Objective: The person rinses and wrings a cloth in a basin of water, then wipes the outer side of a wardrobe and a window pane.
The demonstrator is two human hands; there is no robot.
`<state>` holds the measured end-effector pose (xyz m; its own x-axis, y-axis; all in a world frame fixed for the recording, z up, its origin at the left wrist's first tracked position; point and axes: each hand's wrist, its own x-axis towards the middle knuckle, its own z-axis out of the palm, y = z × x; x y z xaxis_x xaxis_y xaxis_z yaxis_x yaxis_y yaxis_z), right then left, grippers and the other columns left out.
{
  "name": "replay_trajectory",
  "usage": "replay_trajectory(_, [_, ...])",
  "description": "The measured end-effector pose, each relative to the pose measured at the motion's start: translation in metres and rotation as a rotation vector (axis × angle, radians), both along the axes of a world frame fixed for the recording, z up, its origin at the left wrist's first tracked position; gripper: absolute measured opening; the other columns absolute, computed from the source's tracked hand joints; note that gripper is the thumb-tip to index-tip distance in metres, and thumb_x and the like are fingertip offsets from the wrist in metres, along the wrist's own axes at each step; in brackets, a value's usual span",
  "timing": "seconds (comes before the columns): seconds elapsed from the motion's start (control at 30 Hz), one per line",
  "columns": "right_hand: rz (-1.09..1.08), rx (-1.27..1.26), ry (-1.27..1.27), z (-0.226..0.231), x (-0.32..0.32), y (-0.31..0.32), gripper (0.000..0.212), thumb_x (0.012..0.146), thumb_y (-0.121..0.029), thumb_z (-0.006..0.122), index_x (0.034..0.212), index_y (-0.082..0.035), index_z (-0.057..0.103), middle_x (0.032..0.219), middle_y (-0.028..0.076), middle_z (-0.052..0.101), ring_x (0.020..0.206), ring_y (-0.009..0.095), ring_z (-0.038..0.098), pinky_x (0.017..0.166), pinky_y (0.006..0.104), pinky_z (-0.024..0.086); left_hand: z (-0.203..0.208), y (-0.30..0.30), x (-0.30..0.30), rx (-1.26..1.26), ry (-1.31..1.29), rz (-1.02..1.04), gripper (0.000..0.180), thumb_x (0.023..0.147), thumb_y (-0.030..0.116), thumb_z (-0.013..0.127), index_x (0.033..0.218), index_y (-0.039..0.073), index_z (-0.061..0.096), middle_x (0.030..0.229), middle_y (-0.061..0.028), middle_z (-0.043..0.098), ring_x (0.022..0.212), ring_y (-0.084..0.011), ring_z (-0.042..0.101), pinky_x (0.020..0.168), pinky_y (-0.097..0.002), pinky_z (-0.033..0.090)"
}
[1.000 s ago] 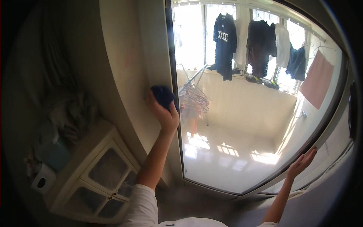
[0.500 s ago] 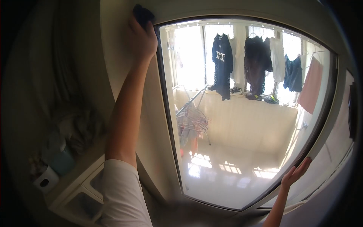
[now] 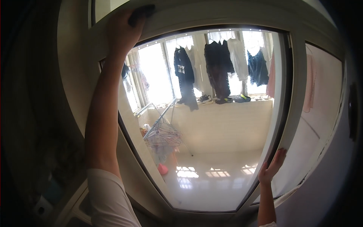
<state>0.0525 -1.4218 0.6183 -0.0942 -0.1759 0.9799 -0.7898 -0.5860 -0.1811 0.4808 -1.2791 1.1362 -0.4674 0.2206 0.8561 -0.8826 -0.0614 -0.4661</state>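
Observation:
Raised to the top left corner of the glass door (image 3: 211, 136), my left hand (image 3: 123, 32) is closed round a dark cloth (image 3: 141, 14). The cloth lies against the pale top rail of the door frame (image 3: 189, 19). At the lower right, my right hand (image 3: 273, 166) rests with its fingers stretched along the upright of the frame, beside the dark edge of the glass. Nothing shows in that hand. Most of the cloth is hidden by my fingers.
Through the glass, dark clothes (image 3: 217, 68) hang at bright windows, with shoes (image 3: 242, 98) on the ledge below. A rack of wire hangers (image 3: 162, 134) stands at the left. Another glass panel (image 3: 321, 98) adjoins on the right. Dim shelving fills the lower left.
The view has turned right and up, so the door appears further left. My left hand has moved the cloth rightward along the top rail. My right hand stays on the upright.

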Motion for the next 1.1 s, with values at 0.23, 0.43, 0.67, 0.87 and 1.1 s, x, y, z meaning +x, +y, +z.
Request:
replay_trajectory(0.23, [0.028, 0.055, 0.004, -0.003, -0.004, 0.002, 0.066, 0.097, -0.033, 0.044, 0.150, 0.004, 0.031, 0.154, 0.028, 0.032, 0.145, 0.049, 0.025, 0.118, 0.0595, 0.022, -0.001, -0.053, -0.169, 0.161, -0.038, -0.027, 0.029, 0.088, 0.031, 0.068, 0.108, 0.011, 0.071, 0.100, -0.0123, 0.070, 0.096, -0.0341, 0.066, 0.089, -0.0457, 0.050])
replay_trajectory(0.43, [0.069, 0.062, 0.052, -0.002, -0.009, 0.007, 0.069, 0.092, -0.027, 0.051, 0.149, 0.005, 0.031, 0.151, 0.030, 0.033, 0.141, 0.053, 0.028, 0.115, 0.0641, 0.023, 0.001, -0.097, -0.291, 0.022, -0.101, -0.125, 0.027, 0.078, 0.033, 0.075, 0.094, 0.013, 0.072, 0.089, -0.0112, 0.069, 0.091, -0.0333, 0.064, 0.085, -0.0500, 0.048])
replay_trajectory(0.67, [0.057, 0.023, 0.054, -0.004, -0.004, 0.004, 0.067, 0.092, -0.027, 0.050, 0.149, 0.005, 0.033, 0.152, 0.028, 0.035, 0.142, 0.050, 0.029, 0.116, 0.0620, 0.024, 0.001, -0.133, -0.375, 0.059, -0.209, -0.202, 0.028, 0.083, 0.032, 0.071, 0.106, 0.015, 0.070, 0.104, -0.0092, 0.066, 0.106, -0.0311, 0.060, 0.090, -0.0520, 0.046])
replay_trajectory(0.87, [0.036, 0.050, 0.058, -0.004, -0.008, 0.002, 0.069, 0.078, -0.021, 0.058, 0.136, 0.010, 0.039, 0.135, 0.033, 0.043, 0.129, 0.058, 0.036, 0.107, 0.0671, 0.030, 0.010, -0.135, -0.359, 0.141, -0.289, -0.127, 0.032, 0.090, 0.027, 0.064, 0.121, 0.023, 0.066, 0.121, -0.0098, 0.059, 0.115, -0.0298, 0.054, 0.096, -0.0517, 0.043])
replay_trajectory(1.1, [-0.009, 0.036, 0.074, -0.014, -0.012, -0.003, 0.066, 0.090, -0.018, 0.048, 0.149, 0.007, 0.033, 0.154, 0.030, 0.032, 0.143, 0.051, 0.027, 0.117, 0.0629, 0.022, 0.037, -0.063, -0.202, 0.157, -0.144, 0.053, 0.035, 0.091, 0.023, 0.063, 0.126, 0.019, 0.062, 0.124, -0.0117, 0.059, 0.120, -0.0328, 0.052, 0.101, -0.0502, 0.042])
